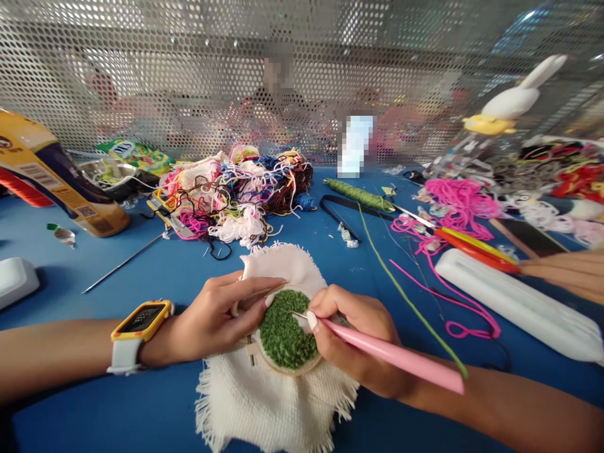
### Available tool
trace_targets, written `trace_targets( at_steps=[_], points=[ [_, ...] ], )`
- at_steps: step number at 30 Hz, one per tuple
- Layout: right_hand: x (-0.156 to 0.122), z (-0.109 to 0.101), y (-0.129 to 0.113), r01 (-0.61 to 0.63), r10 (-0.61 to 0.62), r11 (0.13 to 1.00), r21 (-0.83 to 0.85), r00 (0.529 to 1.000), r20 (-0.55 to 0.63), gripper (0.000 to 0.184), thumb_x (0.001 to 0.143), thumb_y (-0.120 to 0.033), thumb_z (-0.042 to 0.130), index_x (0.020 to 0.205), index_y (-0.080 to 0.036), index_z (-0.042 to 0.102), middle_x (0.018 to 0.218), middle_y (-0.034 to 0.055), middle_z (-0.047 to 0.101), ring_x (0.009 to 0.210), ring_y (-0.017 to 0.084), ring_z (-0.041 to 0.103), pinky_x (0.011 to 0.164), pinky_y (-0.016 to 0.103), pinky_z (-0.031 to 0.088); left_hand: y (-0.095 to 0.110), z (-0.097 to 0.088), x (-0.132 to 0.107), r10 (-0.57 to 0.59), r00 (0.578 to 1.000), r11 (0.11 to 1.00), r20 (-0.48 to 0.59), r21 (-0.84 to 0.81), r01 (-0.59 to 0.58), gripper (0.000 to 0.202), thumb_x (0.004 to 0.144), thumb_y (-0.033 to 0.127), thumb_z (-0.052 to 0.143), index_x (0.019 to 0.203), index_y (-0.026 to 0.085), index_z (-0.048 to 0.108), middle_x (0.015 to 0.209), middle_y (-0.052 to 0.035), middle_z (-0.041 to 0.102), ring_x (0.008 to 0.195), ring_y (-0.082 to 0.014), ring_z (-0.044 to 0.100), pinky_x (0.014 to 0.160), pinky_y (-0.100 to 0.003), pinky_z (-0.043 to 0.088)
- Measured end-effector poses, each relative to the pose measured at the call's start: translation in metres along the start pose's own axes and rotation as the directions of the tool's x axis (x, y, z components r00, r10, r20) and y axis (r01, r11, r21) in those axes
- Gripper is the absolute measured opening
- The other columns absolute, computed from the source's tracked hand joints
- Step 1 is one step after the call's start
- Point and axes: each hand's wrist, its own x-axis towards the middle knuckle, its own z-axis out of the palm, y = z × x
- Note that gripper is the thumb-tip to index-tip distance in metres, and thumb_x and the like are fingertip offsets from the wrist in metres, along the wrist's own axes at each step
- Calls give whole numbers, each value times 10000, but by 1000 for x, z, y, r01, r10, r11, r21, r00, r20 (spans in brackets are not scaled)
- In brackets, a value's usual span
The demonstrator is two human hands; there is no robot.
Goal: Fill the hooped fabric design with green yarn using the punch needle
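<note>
A small wooden embroidery hoop (276, 367) lies on the blue table, stretched over frayed cream cloth (268, 409). Most of its circle is filled with green looped yarn (283, 333). My left hand (217, 321), a yellow-cased watch (141, 321) on its wrist, grips the hoop's left rim with the thumb resting on the top edge. My right hand (352, 333) is closed round a pink punch needle (391, 355). The needle's metal tip touches the green patch near its upper right. A green yarn strand (406, 296) trails from the pink tool back to a green skein (358, 194).
A tangle of mixed yarn scraps (240, 189) lies behind the hoop. Pink yarn (460, 201), scissors with orange handles (472, 248) and a long white case (519, 305) sit to the right. Another person's hand (570, 274) enters at the right edge. A yellow glue bottle (56, 182) lies at left, before a perforated metal screen (189, 63).
</note>
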Motion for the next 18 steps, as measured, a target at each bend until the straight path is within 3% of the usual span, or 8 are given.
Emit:
trace_targets(
  at_steps=[7,12,18],
  points=[
    [1,1,0,39,-38,999,-16,998,56,89,840,-116,478,767,-167,480,679,7,570,600,98,541,587,215,425,2,1,1,28,1000,1000,-7,15,-28,330,857,84,525,1174,151,591,670,16,610,502,-63,404,488,-173,357],
    [9,3,-2,-50,57,998,-41,981,184,84,851,-117,484,782,-161,502,712,17,591,648,109,567,621,213,426,5,2,2,7,1000,1000,-18,15,-6,314,872,91,501,1166,146,596,669,14,592,532,-65,455,540,-179,392],
    [14,10,8,-64,65,998,-15,978,199,89,846,-160,525,762,-166,496,685,-6,560,618,101,540,592,212,397,6,3,4,-12,999,1000,-42,-9,12,306,864,87,502,1150,124,602,711,-13,621,569,-74,482,526,-175,393]
  ],
)
